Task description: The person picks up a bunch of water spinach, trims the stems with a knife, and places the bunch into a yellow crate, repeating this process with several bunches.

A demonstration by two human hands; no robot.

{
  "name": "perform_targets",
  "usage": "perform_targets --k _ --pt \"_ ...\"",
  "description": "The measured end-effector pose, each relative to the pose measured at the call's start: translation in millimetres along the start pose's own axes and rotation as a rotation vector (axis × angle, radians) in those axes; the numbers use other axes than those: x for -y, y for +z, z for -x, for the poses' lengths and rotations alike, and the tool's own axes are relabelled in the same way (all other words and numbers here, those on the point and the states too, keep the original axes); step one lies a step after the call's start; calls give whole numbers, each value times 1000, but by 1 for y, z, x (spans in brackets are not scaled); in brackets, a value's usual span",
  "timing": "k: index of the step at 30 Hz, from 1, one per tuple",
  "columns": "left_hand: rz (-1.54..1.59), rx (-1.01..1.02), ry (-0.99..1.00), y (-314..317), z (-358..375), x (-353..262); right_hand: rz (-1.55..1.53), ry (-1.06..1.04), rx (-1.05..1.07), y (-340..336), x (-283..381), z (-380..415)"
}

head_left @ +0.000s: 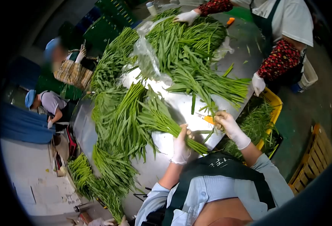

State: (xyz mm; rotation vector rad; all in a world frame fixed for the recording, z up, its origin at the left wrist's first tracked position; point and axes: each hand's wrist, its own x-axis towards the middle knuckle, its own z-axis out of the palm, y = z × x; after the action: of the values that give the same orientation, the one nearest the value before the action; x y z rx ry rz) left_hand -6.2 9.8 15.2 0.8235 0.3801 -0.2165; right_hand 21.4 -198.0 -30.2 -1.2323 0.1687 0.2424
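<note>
My left hand [181,146], in a white glove, is closed round the stems of a bunch of leafy greens [159,117] that look like water spinach. Its leaves point up and left over the metal table, and the cut ends stick out towards my apron. My gloved right hand [229,129] grips a small orange-handled knife [209,119], its thin blade pointing left. A loose green stem [210,135] hangs just beside these fingers. Heaps of the same greens [122,116] lie left of the bunch, and another pile [203,77] lies beyond it.
Clear plastic film [146,56] lies among the greens. Across the metal table [245,49], a co-worker's gloved hand [187,17] rests on a pile near another orange handle [230,21]. A yellow crate [274,107] of trimmings stands at right. Two more people work at left.
</note>
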Motion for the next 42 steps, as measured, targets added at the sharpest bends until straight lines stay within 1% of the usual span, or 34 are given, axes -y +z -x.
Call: perform_targets --k 1,3,4,7,8,11,12,15,19,20,21,23,25,27,29,31,32,35,38,41,42 --pt "5 -8 1 0 0 0 231 -94 -62 5 -4 0" --pt "17 -20 30 3 2 -3 681 -388 -208 -1 8 1" --pt "21 -18 36 3 2 -4 773 -466 -246 -11 13 -3" --pt "51 3 24 -2 -1 -6 888 -394 -354 -29 40 -1" --pt "33 14 36 -1 -2 -6 765 -338 -331 -39 34 -7" --pt "30 31 42 3 -3 -4 279 -268 -212 -32 37 -3" --pt "33 33 41 2 -3 -4 149 -181 -150 -26 44 3" --pt "9 23 54 4 -3 -5 -113 -149 -6 -26 41 6" --pt "-37 -5 68 5 -2 -4 149 -104 -37 0 28 11" --pt "-62 -7 97 3 -4 -1 144 -116 -12 10 28 16" --pt "-82 22 112 2 -6 1 -43 73 37 18 33 22" --pt "-149 -2 115 4 -6 5 -19 -11 187 22 15 22" --pt "-185 -5 130 10 -5 7 125 -87 246 32 1 23" --pt "-233 -21 109 13 -2 7 264 -91 239 45 -5 31" --pt "-197 -7 107 17 -2 5 441 -161 267 48 -19 32" --pt "-198 -19 122 14 -2 6 588 -171 263 61 -2 46" --pt "-200 -16 135 12 -3 6 578 -163 268 63 0 47" --pt "-187 -5 151 7 -5 6 531 -97 322 48 -24 36" --pt "-145 -5 137 8 -7 3 143 -26 190 52 -16 39" --pt "-129 -6 111 9 -7 1 127 4 164 32 -19 37" --pt "-119 2 96 6 -9 1 165 -108 65 27 -21 41"
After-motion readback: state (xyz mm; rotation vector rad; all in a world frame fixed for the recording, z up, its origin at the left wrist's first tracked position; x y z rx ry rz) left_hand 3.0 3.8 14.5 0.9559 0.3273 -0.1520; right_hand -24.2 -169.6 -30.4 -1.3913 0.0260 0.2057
